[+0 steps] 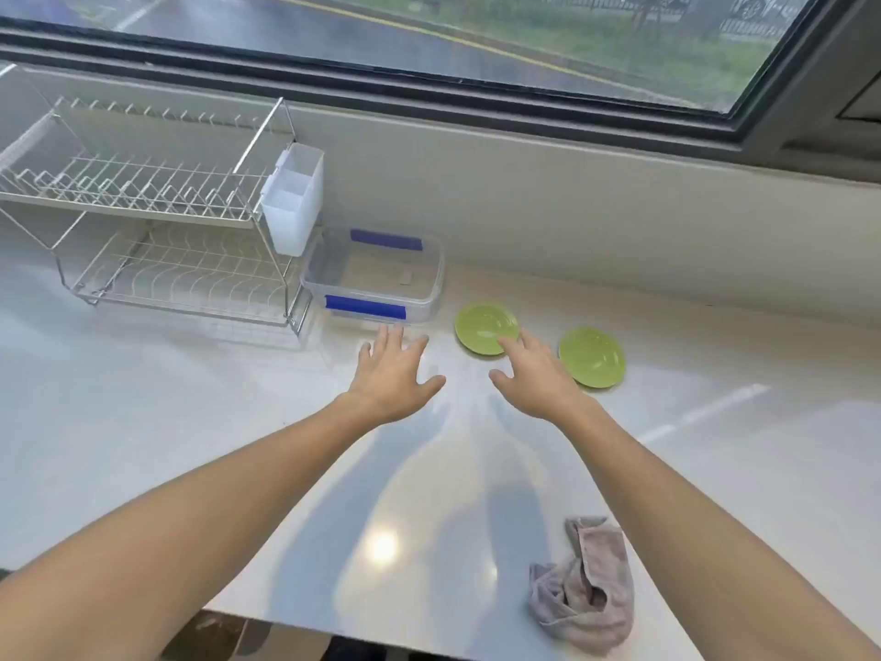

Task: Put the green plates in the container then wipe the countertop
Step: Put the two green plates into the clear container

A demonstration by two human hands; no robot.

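Both hands reach over the white worktop, each grip loose and holding nothing. Left hand — fingers spread — hovers just before the clear container. Right hand overlaps the near green plate with a fingertip; the far green plate lies just beside. A crumpled cloth rests near the front edge.

Soft daylight is admitted through the window at 12 o'clock. The glossy countertop is marked by a lamp glare near 6 o'clock and pale arm shadows. Edges are bowed by wide-angle distortion; detail is slightly softened.
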